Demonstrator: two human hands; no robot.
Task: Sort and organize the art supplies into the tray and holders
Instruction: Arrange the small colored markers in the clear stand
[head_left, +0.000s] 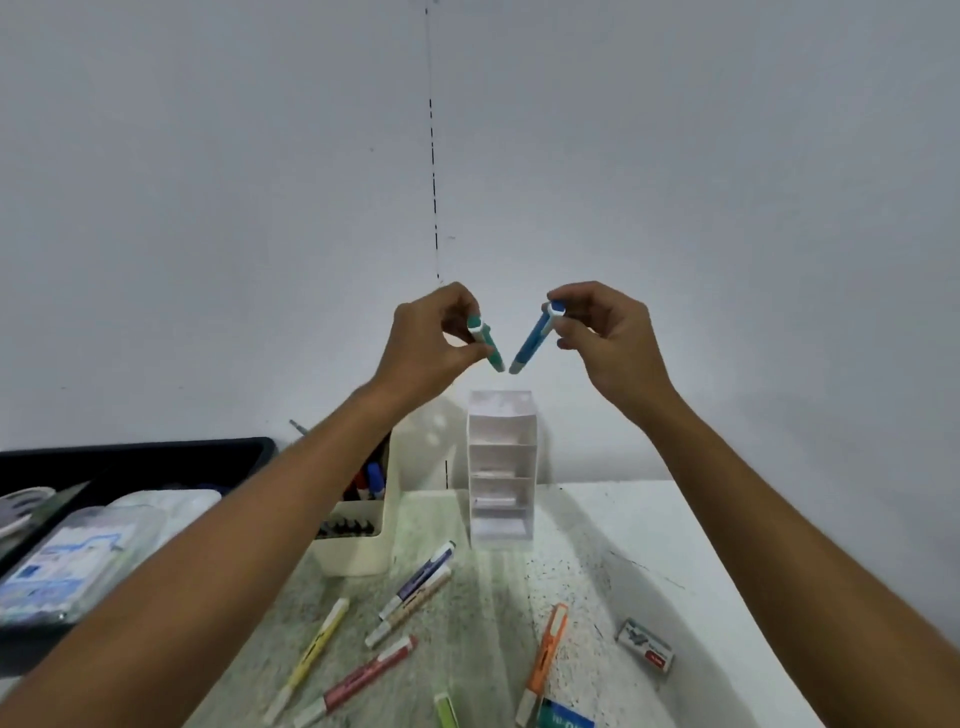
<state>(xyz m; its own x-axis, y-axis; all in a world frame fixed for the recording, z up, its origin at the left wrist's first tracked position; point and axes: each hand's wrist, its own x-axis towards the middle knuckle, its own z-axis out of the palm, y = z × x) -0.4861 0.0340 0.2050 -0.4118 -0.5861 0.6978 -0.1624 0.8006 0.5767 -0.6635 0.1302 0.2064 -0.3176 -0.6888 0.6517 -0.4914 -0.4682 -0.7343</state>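
My left hand (431, 343) pinches a teal highlighter (488, 345) and my right hand (605, 338) pinches a blue highlighter (530, 340). Both pens are raised above the white tiered holder (501, 467), tips angled down toward each other. Several highlighters lie on the table below: yellow (311, 654), purple (415, 579), beige (408, 605), pink (358, 680), orange (543, 665) and a green one (447, 709) at the bottom edge. A cream holder (358, 545) with dark pens stands left of the white one. The black tray (130, 452) sits at the far left.
An eraser in a grey and red sleeve (645, 647) lies at the right, and a teal box (563, 717) sits at the bottom edge. The tray holds clear plastic packets (67, 566). A white wall rises right behind the table.
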